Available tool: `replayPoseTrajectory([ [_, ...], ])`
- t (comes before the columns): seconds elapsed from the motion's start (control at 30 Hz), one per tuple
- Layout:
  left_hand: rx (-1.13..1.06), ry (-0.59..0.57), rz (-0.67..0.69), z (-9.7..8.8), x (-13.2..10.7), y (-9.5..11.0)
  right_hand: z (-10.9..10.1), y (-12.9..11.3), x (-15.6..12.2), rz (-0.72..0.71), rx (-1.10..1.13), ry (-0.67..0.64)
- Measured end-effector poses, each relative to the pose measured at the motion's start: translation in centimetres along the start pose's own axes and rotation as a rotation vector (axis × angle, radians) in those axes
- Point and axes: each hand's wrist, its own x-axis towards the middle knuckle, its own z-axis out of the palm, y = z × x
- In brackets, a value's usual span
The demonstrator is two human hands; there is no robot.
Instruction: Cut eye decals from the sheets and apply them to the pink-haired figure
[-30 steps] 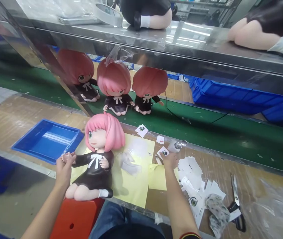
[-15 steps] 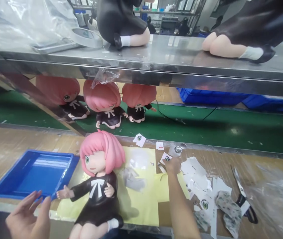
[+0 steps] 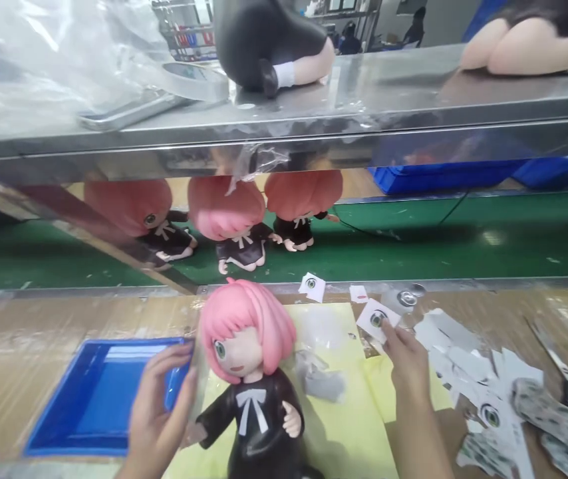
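Note:
Between my hands a pink-haired doll figure (image 3: 247,372) in a black dress with a white bow sits on yellow paper (image 3: 356,426); one green eye shows on its face. My right hand (image 3: 404,359) pinches a white eye sticker (image 3: 376,318) printed with a green eye, near a small glass bottle (image 3: 404,299). My left hand (image 3: 164,392), fingers curved and apart, is above the right edge of a blue tray (image 3: 84,399), close to the figure's outstretched arm. More eye stickers (image 3: 312,286) lie behind the yellow paper, and a crumpled grey cloth (image 3: 318,376) rests on it.
At the right lie paper scraps (image 3: 468,352), patterned cloth pieces (image 3: 553,412) and scissors (image 3: 558,362). A metal shelf (image 3: 388,100) crosses above, carrying figures and a tape roll (image 3: 194,80). Several similar figures (image 3: 231,219) stand on the green belt (image 3: 438,246) beneath it.
My right hand has lifted the eye sticker and drawn it slightly back. My left hand has moved right and up, nearer the figure. The camera view has shifted left.

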Motion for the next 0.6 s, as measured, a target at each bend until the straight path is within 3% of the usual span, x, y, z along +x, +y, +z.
replayPoseTrajectory([
  [0.13,-0.175,-0.281,0.005,1.7,0.2,6.6,-0.2,-2.6,-6.9,0.080,0.336,-0.331],
  [0.3,-0.498,-0.561,-0.250,4.7,-2.4,16.3,-2.8,-4.3,-14.2,0.267,0.443,-0.708],
  [0.43,-0.767,-0.617,-0.430,6.9,-5.5,21.8,-7.5,-3.9,-16.6,0.301,0.447,-0.812],
  [0.6,-0.805,-0.689,-0.432,7.2,-8.3,25.4,-12.5,-3.2,-17.2,0.252,0.479,-0.829],
])
